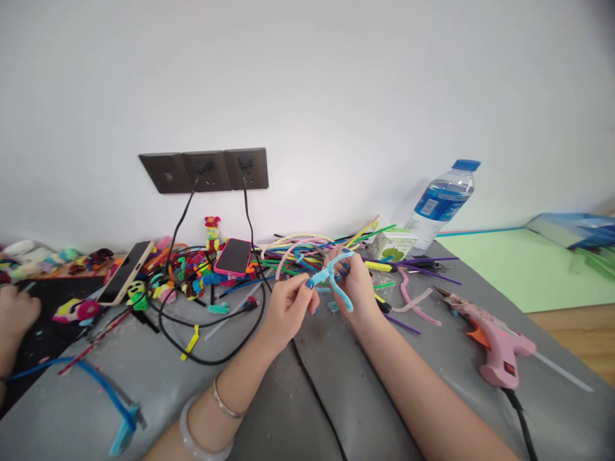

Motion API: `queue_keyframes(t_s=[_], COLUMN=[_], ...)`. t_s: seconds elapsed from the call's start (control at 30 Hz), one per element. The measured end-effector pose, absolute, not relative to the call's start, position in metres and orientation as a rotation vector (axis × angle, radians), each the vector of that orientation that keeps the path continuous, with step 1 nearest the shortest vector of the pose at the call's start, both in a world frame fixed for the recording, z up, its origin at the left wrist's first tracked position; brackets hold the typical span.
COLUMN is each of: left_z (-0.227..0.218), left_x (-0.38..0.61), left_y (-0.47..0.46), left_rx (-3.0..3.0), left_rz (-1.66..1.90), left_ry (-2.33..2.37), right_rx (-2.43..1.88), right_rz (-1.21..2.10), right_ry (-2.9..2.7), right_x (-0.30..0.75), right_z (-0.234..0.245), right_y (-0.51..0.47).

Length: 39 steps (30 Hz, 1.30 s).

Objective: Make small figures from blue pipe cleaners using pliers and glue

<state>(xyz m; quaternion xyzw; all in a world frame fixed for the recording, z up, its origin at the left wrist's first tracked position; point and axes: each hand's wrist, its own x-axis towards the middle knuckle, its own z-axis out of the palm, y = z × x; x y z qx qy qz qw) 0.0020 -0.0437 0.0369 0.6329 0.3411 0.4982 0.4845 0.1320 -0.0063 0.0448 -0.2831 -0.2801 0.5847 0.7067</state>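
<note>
- Nearest, a thin metal bangle [225,402] and a thicker pale bangle [202,435] circle the left forearm, over a grey table [259,397].
- At lower left, a blue fuzzy stem [108,387] lies bent on the table, a lighter blue piece at its near end.
- To the right, a pink glue gun [502,349] with an orange trigger lies with its nozzle pointing away, a translucent glue stick [564,371] sticking out behind.
- At centre, above the table, is a light-blue forked piece [331,278] of fuzzy stem, between both hands.
- The left hand [291,304] pinches its straight end between thumb and finger.
- The right hand [355,285] is closed on it near the fork; those fingertips are partly hidden, so I cannot tell exactly which ones press.
- At far left, a co-worker's hand [16,310] rests over a dark surface.
- Behind the hands lies a heap of coloured fuzzy stems [307,246]; left of it are a red-edged phone [234,256] and a pale-cased phone [125,274] among small fuzzy figures.
- Right of the heap are a small carton [391,244] and, behind it, a blue-capped bottle [442,205].
- Farthest, dark socket plates [204,171] on the white wall [336,96] hold two plugs with black cables.
</note>
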Motion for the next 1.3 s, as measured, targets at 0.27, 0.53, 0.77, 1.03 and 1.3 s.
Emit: queue_keyframes(t_s=[0.27, 0.53, 0.77, 1.03, 1.3], left_z=[0.035, 0.020, 0.015, 0.015, 0.020], left_x=[-0.003, -0.005, 0.001, 0.000, -0.001], left_y=[-0.041, -0.018, -0.017, -0.016, -0.014], left_rx=[1.757, 1.334, 1.250, 1.156, 0.898], left_rz=[1.181, 1.331, 1.205, 1.270, 1.348], left_ry=[0.848, 0.885, 0.893, 0.971, 0.873], right_rx=[-0.658, -0.748, -0.745, -0.805, -0.753], right_rz=[1.357, 1.442, 1.368, 1.369, 1.365], right_ry=[-0.569, -0.685, -0.869, -0.860, -0.754], right_x=[0.130, 0.133, 0.127, 0.127, 0.130], right_z=[0.033, 0.023, 0.018, 0.013, 0.016], right_y=[-0.001, 0.002, -0.001, -0.001, 0.000])
